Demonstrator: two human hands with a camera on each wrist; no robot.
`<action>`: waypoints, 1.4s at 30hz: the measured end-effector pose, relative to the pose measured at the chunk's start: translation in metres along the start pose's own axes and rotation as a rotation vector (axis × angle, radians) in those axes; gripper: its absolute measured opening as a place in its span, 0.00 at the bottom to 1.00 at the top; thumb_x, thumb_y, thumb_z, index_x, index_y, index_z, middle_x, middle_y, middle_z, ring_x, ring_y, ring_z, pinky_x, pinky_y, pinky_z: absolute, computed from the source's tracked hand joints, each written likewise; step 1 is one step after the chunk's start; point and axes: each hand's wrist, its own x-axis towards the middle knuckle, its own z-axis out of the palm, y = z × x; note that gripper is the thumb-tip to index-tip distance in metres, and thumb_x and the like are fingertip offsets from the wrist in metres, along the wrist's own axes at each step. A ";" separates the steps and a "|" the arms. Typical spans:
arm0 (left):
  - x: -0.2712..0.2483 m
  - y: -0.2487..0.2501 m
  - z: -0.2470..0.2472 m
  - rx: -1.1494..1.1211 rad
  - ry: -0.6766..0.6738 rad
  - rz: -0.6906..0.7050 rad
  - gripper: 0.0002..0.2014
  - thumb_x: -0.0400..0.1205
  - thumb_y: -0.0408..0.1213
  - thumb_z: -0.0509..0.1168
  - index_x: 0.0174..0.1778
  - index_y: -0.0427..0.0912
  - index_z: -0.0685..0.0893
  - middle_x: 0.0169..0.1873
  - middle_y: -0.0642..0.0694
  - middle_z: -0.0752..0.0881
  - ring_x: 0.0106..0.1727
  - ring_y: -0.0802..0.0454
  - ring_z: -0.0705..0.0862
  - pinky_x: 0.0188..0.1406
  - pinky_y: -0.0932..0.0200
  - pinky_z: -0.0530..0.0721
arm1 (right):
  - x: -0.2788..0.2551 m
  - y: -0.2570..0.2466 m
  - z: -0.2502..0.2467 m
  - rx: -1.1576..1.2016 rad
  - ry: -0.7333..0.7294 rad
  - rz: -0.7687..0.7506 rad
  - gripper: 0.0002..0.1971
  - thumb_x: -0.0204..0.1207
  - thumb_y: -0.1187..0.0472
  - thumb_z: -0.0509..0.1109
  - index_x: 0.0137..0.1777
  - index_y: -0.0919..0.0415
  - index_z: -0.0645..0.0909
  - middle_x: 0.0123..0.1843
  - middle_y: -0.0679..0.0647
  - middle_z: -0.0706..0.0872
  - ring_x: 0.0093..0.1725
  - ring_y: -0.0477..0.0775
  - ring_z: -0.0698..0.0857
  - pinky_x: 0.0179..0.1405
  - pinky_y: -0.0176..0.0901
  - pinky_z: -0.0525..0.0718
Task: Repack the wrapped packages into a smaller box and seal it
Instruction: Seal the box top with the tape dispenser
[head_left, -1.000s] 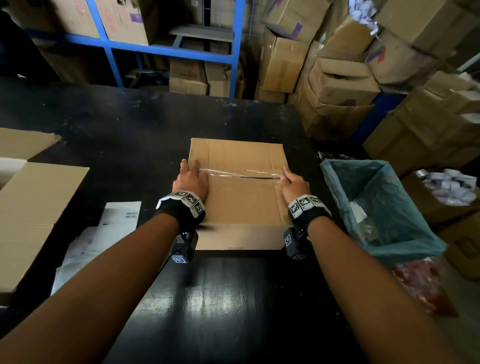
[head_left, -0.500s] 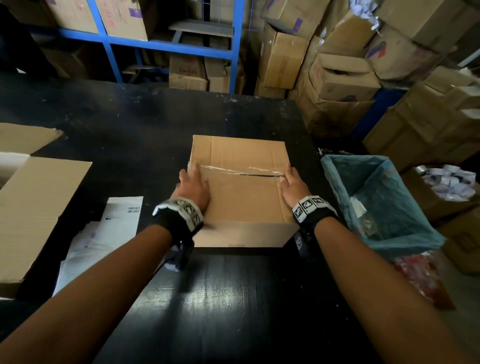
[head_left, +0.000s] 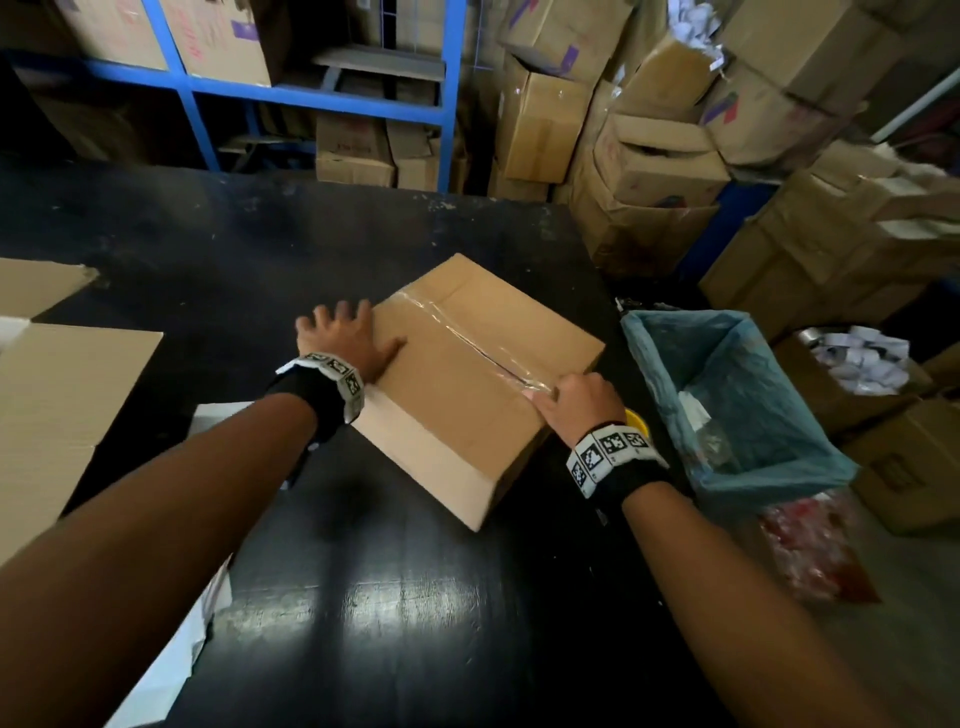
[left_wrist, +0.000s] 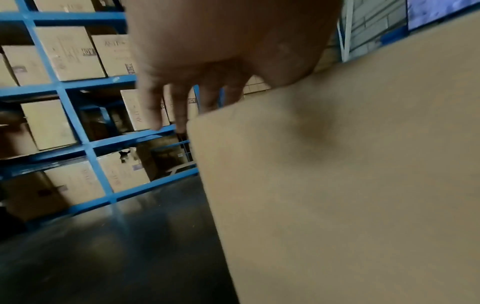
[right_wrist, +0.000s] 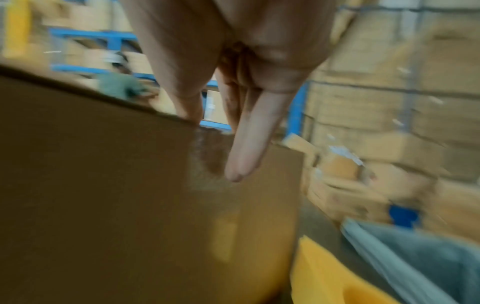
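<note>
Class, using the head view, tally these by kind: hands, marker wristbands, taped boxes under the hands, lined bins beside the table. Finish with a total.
Hands: 2 (left hand, right hand)
Wristbands: 2 (left wristband, right wristband)
Taped box: 1
Lined bin: 1
Total: 6

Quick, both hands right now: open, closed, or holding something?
Left hand: open, fingers spread, thumb pressing on the taped box.
Right hand: open, straight fingers pressing the box's near right edge.
</note>
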 end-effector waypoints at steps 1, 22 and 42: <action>0.002 0.003 -0.002 -0.031 0.000 -0.073 0.36 0.78 0.69 0.46 0.76 0.49 0.63 0.74 0.40 0.69 0.72 0.34 0.69 0.66 0.36 0.68 | -0.002 -0.003 -0.001 -0.047 0.013 -0.009 0.23 0.77 0.39 0.64 0.39 0.61 0.82 0.38 0.60 0.84 0.41 0.62 0.84 0.41 0.48 0.83; -0.045 0.026 0.023 -0.763 -0.183 -0.001 0.39 0.82 0.52 0.61 0.84 0.49 0.46 0.83 0.41 0.44 0.82 0.40 0.55 0.78 0.53 0.56 | 0.026 0.028 0.007 0.087 -0.146 0.191 0.36 0.76 0.29 0.51 0.82 0.43 0.55 0.72 0.63 0.68 0.71 0.67 0.71 0.66 0.56 0.72; -0.115 0.023 0.013 -0.826 -0.151 -0.177 0.31 0.86 0.52 0.54 0.83 0.51 0.50 0.76 0.37 0.71 0.74 0.34 0.72 0.72 0.51 0.68 | -0.002 0.017 0.007 0.224 -0.087 0.052 0.29 0.83 0.46 0.56 0.80 0.59 0.63 0.79 0.62 0.62 0.78 0.64 0.63 0.74 0.54 0.66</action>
